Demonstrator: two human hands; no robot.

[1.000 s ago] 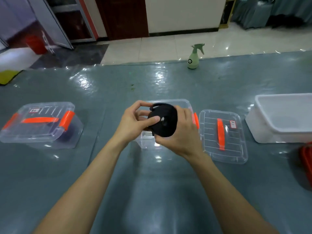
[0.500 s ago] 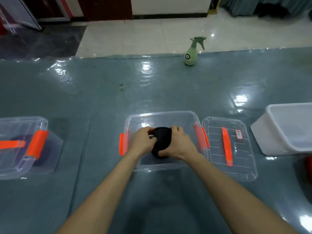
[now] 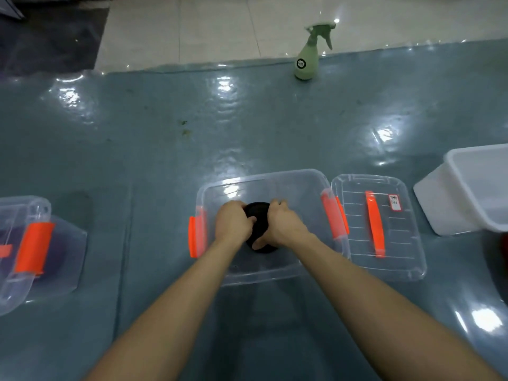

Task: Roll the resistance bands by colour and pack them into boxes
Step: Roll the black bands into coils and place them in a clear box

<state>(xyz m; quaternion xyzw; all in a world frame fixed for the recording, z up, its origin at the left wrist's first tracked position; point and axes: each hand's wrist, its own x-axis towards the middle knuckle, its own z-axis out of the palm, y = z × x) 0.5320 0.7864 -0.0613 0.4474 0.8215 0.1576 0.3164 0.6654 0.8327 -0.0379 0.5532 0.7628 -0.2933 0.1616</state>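
Hands packing a black band roll [image 3: 258,224]

Left hand [image 3: 232,222] and right hand [image 3: 286,226] grip it inside the open clear box [image 3: 264,180], lid [image 3: 395,243] just beside.

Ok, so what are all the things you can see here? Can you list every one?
rolled band: one, black, inside the open box, between the two hands
open box: one, clear with orange latches, middle of the table
lid: one, clear with an orange handle, flat on the table just right of the open box
closed box: one, clear with orange latch, left edge, something dark inside
tub: one, white, right edge
spray bottle: one, pale green, far edge of the table
table: one, shiny blue-grey
left hand: one, fingers gripping the band's left side
right hand: one, fingers gripping its right side
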